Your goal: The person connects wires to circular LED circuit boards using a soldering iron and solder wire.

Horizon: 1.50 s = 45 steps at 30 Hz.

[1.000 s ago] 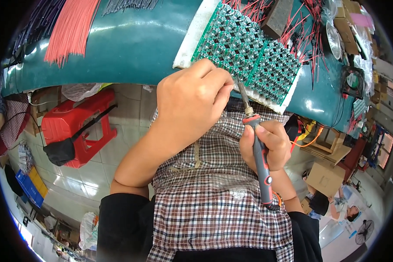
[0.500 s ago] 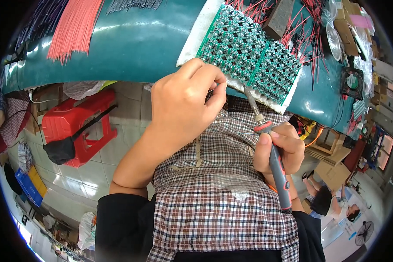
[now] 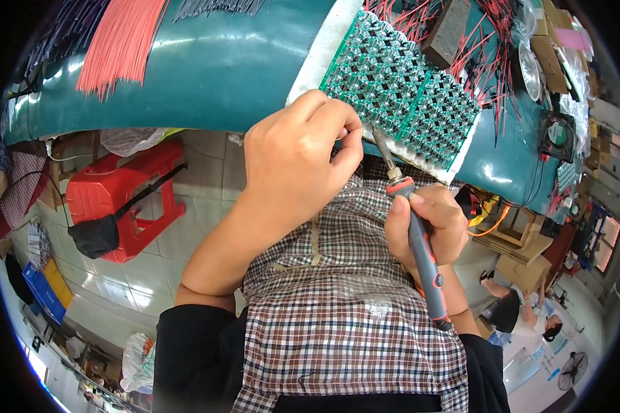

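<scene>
A green circuit board panel with many small parts lies on a white pad at the near edge of the teal table. My left hand rests at the panel's near edge, fingers pinched together; what they pinch is hidden. My right hand grips a soldering iron with a grey and red handle. Its metal tip points up at the panel's near edge, close to my left fingertips.
Bundles of red wires and dark wires lie on the table's far left. Loose red wires, a dark block and a small fan sit at the right. A red plastic stool stands on the tiled floor below.
My right hand slid down the iron's handle and shifted right, then tilted the tip back toward the panel edge. My left hand stayed at the panel's edge.
</scene>
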Each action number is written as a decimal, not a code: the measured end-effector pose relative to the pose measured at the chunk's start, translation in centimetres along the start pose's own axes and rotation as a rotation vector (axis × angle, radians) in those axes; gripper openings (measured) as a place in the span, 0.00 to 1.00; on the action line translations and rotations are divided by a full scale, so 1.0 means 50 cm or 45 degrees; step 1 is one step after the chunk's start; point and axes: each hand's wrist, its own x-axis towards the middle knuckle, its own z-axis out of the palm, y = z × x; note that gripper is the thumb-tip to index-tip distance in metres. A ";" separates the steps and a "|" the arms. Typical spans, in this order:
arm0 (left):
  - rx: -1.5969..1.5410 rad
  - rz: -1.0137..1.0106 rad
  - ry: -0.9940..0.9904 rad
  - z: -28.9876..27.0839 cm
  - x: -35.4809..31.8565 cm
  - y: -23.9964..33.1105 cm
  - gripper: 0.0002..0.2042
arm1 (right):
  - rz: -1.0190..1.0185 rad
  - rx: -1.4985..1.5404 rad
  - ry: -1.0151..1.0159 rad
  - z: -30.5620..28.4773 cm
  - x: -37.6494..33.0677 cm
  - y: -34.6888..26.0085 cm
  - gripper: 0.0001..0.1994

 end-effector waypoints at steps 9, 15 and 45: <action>0.029 -0.064 -0.047 0.006 0.001 0.001 0.05 | -0.002 -0.165 -0.082 0.001 -0.011 -0.012 0.18; 0.003 -0.071 -0.069 0.007 -0.003 -0.003 0.05 | -0.013 -0.170 -0.063 0.012 -0.011 -0.016 0.18; 0.112 0.016 0.039 0.015 0.033 0.006 0.05 | 0.085 0.030 0.039 -0.002 0.023 0.017 0.14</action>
